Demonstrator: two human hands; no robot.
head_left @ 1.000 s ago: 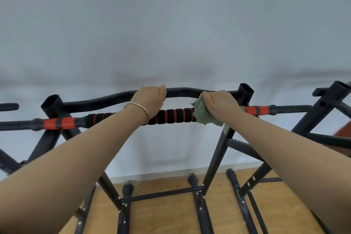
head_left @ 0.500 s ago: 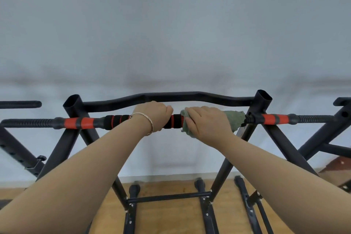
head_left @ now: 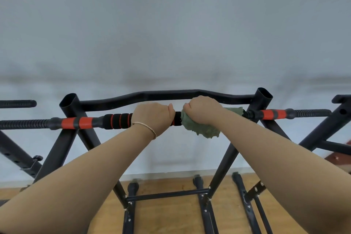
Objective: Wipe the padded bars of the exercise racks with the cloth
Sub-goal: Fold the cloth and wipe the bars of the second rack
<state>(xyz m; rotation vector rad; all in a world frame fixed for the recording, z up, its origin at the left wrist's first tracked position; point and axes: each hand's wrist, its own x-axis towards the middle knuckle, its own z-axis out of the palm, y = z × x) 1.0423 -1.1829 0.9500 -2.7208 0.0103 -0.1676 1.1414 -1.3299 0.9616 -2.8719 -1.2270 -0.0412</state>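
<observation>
just cloth [head_left: 201,129] under right fingers [head_left: 195,105]

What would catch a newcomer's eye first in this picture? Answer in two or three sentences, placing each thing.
Two bare forearms meet at mid-frame: the left hand grips the black-and-red padded bar, and beside it the right hand clutches a green cloth against the same bar. Orange-red bands stand out toward the bar's ends, and a curved black bar runs just behind the hands.
</observation>
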